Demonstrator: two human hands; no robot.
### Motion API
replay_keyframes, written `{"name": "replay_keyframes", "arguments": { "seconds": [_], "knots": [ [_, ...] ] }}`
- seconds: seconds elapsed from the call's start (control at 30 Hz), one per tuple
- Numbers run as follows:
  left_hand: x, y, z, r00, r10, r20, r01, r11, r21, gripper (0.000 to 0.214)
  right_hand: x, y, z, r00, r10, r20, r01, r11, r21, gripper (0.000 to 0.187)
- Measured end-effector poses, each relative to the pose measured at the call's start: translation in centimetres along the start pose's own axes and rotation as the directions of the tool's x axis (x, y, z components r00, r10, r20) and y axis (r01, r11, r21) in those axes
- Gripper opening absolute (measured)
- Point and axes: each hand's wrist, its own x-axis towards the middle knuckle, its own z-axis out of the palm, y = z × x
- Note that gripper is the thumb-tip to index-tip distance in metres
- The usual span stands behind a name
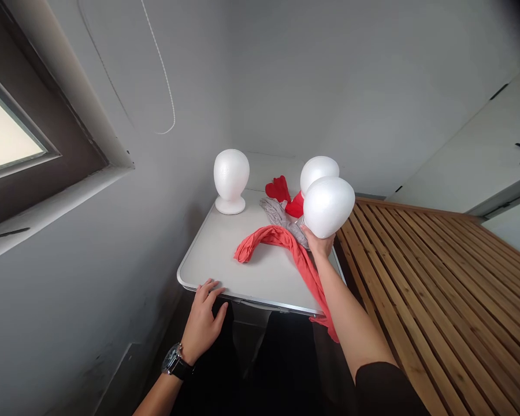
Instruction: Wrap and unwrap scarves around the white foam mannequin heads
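My right hand (319,242) holds a white foam mannequin head (329,207) by its underside, raised above the right part of the white folding table (212,260). My left hand (203,320) rests its fingertips on the table's aluminium front edge and holds nothing. A second foam head (231,176) stands on its round base at the back left. A third foam head (319,175) sits behind the raised one, partly hidden by it. A coral scarf (281,248) lies across the table and hangs over the front edge. Grey cloth (279,216) and red cloth (278,189) lie behind it.
A slatted wooden bench (429,300) runs along the table's right side. A grey wall (112,231) with a deep-set window (8,130) stands to the left. A white door panel (472,144) is at the right.
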Motion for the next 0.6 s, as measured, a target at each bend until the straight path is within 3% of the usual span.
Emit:
{"name": "replay_keyframes", "arguments": {
  "seconds": [0.23, 0.33, 0.4, 0.47, 0.6],
  "knots": [
    [-0.1, -0.1, -0.4, 1.000, -0.012, 0.017, 0.012, 1.000, -0.001, 0.034, -0.8, -1.2, 0.6, 0.998, 0.035, -0.052, -0.034, 0.999, 0.018, 0.122],
    [2.1, -0.8, -1.0, 1.000, -0.020, -0.004, 0.020, 1.000, 0.001, 0.036, -1.3, -1.7, -0.1, 0.998, 0.004, -0.069, 0.000, 0.999, 0.047, 0.123],
    [5.7, -1.9, -1.2, 1.000, 0.011, -0.013, -0.011, 1.000, 0.022, 0.039, -1.4, -2.1, -1.0, 0.996, -0.028, -0.088, 0.034, 0.997, 0.072, 0.124],
    [10.7, -3.4, -0.7, 0.999, 0.041, 0.006, -0.041, 0.996, 0.073, 0.047, -1.2, -2.7, -2.3, 0.991, -0.066, -0.116, 0.077, 0.993, 0.088, 0.123],
    [22.0, -6.1, 1.8, 0.988, -0.065, 0.141, 0.032, 0.974, 0.223, 0.073, -0.4, -3.9, -5.6, 0.978, -0.137, -0.159, 0.153, 0.984, 0.091, 0.112]
  ]
}}
